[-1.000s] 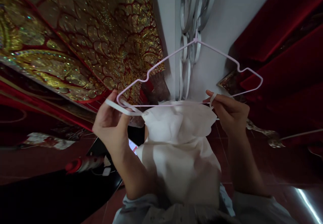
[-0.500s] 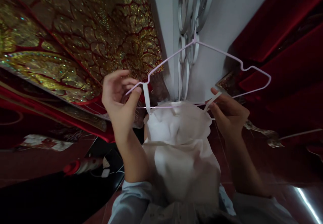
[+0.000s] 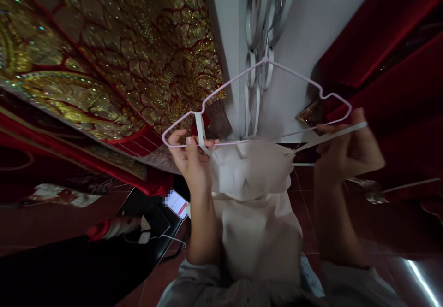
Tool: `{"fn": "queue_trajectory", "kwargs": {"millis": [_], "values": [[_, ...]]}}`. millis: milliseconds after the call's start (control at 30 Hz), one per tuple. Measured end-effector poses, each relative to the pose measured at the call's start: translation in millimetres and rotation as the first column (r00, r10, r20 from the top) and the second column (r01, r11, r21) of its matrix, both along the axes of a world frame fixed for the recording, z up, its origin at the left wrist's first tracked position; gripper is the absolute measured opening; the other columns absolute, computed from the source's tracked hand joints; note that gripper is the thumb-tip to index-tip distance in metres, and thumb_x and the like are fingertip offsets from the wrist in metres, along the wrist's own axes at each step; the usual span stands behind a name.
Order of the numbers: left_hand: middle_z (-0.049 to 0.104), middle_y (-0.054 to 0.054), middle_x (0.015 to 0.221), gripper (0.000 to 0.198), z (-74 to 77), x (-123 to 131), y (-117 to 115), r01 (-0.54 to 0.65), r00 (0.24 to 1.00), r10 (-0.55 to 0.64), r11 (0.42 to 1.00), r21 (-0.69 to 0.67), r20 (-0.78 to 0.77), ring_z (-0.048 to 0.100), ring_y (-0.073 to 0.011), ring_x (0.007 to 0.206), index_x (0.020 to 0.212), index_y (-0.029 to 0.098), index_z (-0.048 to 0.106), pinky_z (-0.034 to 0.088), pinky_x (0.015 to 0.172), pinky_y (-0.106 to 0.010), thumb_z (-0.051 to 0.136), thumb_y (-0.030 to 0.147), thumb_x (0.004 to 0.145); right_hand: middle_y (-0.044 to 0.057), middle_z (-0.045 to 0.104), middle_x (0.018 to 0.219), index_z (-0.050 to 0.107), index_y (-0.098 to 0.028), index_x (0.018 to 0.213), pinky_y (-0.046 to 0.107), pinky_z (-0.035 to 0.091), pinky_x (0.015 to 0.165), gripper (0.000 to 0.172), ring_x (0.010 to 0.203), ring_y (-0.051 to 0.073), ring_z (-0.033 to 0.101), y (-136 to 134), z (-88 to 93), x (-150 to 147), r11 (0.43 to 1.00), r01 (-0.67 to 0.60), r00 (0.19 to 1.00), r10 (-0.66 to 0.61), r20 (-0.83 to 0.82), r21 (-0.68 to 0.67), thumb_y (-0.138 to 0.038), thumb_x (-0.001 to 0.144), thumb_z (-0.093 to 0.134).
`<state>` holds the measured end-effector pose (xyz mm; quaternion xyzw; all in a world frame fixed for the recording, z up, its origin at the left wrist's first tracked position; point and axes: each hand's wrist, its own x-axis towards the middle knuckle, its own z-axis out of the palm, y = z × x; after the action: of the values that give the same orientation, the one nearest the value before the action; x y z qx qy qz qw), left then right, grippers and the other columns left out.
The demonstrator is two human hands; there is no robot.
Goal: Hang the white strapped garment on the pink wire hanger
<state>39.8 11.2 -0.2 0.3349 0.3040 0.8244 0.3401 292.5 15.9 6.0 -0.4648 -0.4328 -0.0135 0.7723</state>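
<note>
A pale pink hanger [image 3: 289, 68] hangs by its metal hook in front of me, level across the view. My left hand [image 3: 195, 168] pinches its lower bar near the left end, thumb in front and fingers behind. Just beside that thumb, a white strap [image 3: 200, 129] is looped over the hanger's left notch. Both straps belong to an off-white garment [image 3: 252, 168] with a ruffled top, hanging below the bar. My right hand [image 3: 351, 152], blurred, is closed on the other strap [image 3: 332, 135] and draws it taut past the hanger's right end.
Gold-sequined red garments [image 3: 145, 44] hang at the left, dark red fabric [image 3: 387, 58] at the right. White scrolled metalwork [image 3: 254, 67] stands behind the hanger. Low on the left, a lit phone [image 3: 176, 204] and a red-capped bottle [image 3: 104, 228] rest by a black surface.
My left hand moved from the hanger's left shoulder down to its lower bar. The right hand went outward to the right, stretching its strap. A lit phone came into view.
</note>
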Motion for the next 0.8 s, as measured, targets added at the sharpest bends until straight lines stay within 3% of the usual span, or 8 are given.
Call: {"fn": "queue_trajectory", "kwargs": {"millis": [100, 200, 267, 367, 567, 633, 733, 800], "values": [[0.071, 0.008, 0.065, 0.047, 3.9, -9, 1, -0.003, 1.0, 0.003, 1.0, -0.014, -0.022, 0.072, -0.0145, 0.057, 0.111, 0.026, 0.057, 0.065, 0.07, -0.028, 0.092, 0.051, 0.092, 0.008, 0.085, 0.087, 0.092, -0.021, 0.099, 0.027, 0.035, 0.045, 0.025, 0.05, 0.009, 0.054, 12, 5.9, 34, 0.99, 0.097, 0.985, -0.081, -0.152, 0.104, -0.041, 0.083, 0.091], [0.069, 0.009, 0.064, 0.048, 5.4, -13, 3, 0.005, 0.999, -0.006, 0.999, -0.037, -0.034, 0.071, -0.0147, 0.054, 0.107, 0.026, 0.055, 0.065, 0.067, -0.028, 0.092, 0.053, 0.091, 0.006, 0.083, 0.078, 0.087, -0.019, 0.078, 0.024, 0.039, 0.049, 0.026, 0.051, 0.009, 0.057, 17, 12.2, 61, 0.999, 0.043, 0.989, -0.042, -0.14, 0.003, -0.043, 0.071, 0.095], [0.067, 0.01, 0.063, 0.049, 4.4, -13, 5, 0.002, 0.999, -0.004, 0.999, -0.047, -0.032, 0.069, -0.0139, 0.052, 0.106, 0.026, 0.054, 0.064, 0.064, -0.027, 0.092, 0.053, 0.09, 0.006, 0.082, 0.076, 0.088, -0.019, 0.08, 0.025, 0.047, 0.055, 0.027, 0.057, 0.011, 0.065, 17, 20.3, 68, 0.994, -0.03, 0.996, 0.021, -0.087, -0.105, -0.043, 0.069, 0.095], [0.064, 0.011, 0.062, 0.053, 0.6, -12, 8, 0.011, 1.0, -0.011, 0.999, -0.042, -0.014, 0.067, -0.0128, 0.051, 0.105, 0.027, 0.054, 0.061, 0.062, -0.026, 0.094, 0.057, 0.087, 0.006, 0.082, 0.076, 0.086, -0.019, 0.078, 0.028, 0.054, 0.062, 0.024, 0.064, 0.014, 0.071, 15, 39.1, 63, 0.986, -0.086, 0.996, 0.089, 0.015, -0.141, -0.04, 0.07, 0.094], [0.063, 0.011, 0.061, 0.051, -4.9, -14, 13, 0.028, 0.999, -0.028, 0.999, -0.017, 0.02, 0.064, -0.0121, 0.051, 0.105, 0.026, 0.056, 0.057, 0.059, -0.024, 0.095, 0.054, 0.088, -0.003, 0.067, 0.068, 0.08, -0.019, 0.083, 0.027, 0.05, 0.066, 0.014, 0.065, 0.01, 0.058, 17, 62.3, 47, 0.951, -0.125, 0.887, 0.235, 0.398, -0.283, -0.031, 0.08, 0.087], [0.062, 0.011, 0.061, 0.051, -5.6, -14, 12, 0.026, 1.0, -0.026, 0.999, -0.019, 0.015, 0.064, -0.0122, 0.051, 0.105, 0.026, 0.056, 0.057, 0.06, -0.024, 0.095, 0.056, 0.089, -0.001, 0.07, 0.076, 0.082, -0.02, 0.094, 0.032, 0.055, 0.077, 0.017, 0.074, 0.013, 0.063, 20, 58.8, 48, 0.967, -0.088, 0.851, 0.198, 0.487, -0.239, -0.033, 0.083, 0.087], [0.063, 0.011, 0.063, 0.055, -7.2, -13, 10, 0.029, 1.0, -0.029, 0.998, -0.048, 0.006, 0.065, -0.0129, 0.052, 0.107, 0.026, 0.055, 0.06, 0.061, -0.026, 0.095, 0.059, 0.087, 0.006, 0.077, 0.103, 0.083, -0.022, 0.118, 0.045, 0.057, 0.1, 0.032, 0.106, 0.024, 0.073, 18, 50.0, 46, 0.995, -0.071, 0.787, 0.096, 0.609, -0.065, -0.035, 0.089, 0.086], [0.064, 0.01, 0.063, 0.056, -8.2, -11, 9, 0.036, 0.999, -0.036, 0.996, -0.08, -0.003, 0.066, -0.0132, 0.052, 0.107, 0.027, 0.055, 0.061, 0.063, -0.026, 0.095, 0.06, 0.087, 0.007, 0.077, 0.108, 0.082, -0.025, 0.119, 0.048, 0.058, 0.101, 0.027, 0.11, 0.027, 0.073, 7, 45.9, 37, 0.989, -0.107, 0.796, 0.022, 0.605, 0.104, -0.032, 0.093, 0.082]]}}
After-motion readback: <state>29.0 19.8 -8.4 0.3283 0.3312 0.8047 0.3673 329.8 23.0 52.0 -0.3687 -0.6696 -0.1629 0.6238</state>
